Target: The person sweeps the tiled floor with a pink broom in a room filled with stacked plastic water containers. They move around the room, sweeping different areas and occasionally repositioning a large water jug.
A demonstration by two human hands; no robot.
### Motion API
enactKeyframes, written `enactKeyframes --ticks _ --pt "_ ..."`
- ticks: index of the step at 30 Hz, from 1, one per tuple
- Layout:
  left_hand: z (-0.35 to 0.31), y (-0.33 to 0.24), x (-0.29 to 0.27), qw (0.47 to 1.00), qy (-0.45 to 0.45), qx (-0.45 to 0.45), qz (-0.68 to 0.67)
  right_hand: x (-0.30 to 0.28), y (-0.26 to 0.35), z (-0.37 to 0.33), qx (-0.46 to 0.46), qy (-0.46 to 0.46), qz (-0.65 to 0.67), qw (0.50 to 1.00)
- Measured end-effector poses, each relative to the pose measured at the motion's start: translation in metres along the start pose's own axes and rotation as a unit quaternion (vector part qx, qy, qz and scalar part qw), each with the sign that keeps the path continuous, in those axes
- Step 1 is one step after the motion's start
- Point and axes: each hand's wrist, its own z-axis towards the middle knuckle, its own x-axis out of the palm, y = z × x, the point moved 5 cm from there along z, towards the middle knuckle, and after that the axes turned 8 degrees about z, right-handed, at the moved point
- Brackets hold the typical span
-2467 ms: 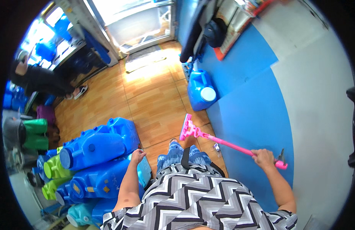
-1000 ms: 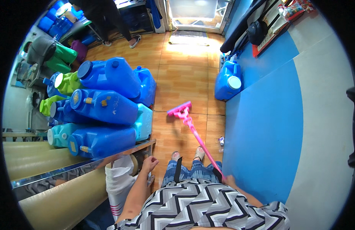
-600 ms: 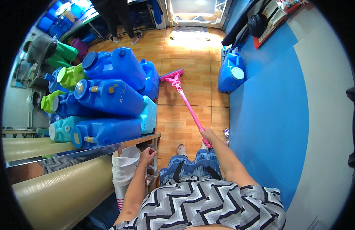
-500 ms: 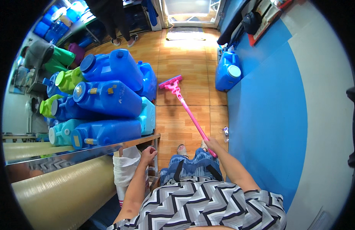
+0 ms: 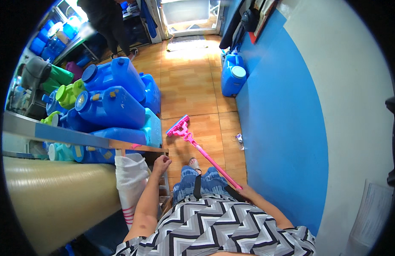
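Note:
My right hand (image 5: 248,192) is wrapped round the upper end of a pink sponge mop (image 5: 209,158), low and right of centre. The mop slants away to the left, and its wide head (image 5: 178,126) is at the wood-look tiled floor (image 5: 192,101), beside the stacked jugs. My left hand (image 5: 162,163) has its fingers curled in, with nothing visible in them. It hovers by the corner of a metal rack (image 5: 90,138), next to a white cloth or bag (image 5: 132,173) hanging there.
Blue water jugs (image 5: 116,106) are stacked at left, with green ones (image 5: 69,94) among them. A large film-wrapped roll (image 5: 61,200) lies below the rack. Another blue jug (image 5: 234,77) stands along the blue wall (image 5: 280,128). Far left, a person (image 5: 108,25) stands near a glass door (image 5: 191,17).
The mop head has come nearer to me and swung left, and my right hand has moved back toward my body. My left hand stays by the rack corner. The whole view has shifted.

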Motion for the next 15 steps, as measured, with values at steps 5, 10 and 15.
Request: enactKeyframes --ticks 5,10,15 --pt "-0.047 0.001 0.054 0.990 0.052 -0.004 -0.129 0.027 -0.060 -0.023 -0.092 -0.100 -0.067 0.988" --pt "-0.096 -0.019 0.081 0.986 0.072 0.008 -0.149 0.030 -0.202 -0.111 -0.028 -0.071 -0.015 0.997" --pt "-0.116 -0.035 0.091 0.990 0.096 0.028 -0.098 0.040 -0.336 -0.230 0.135 -0.134 -0.073 0.979"
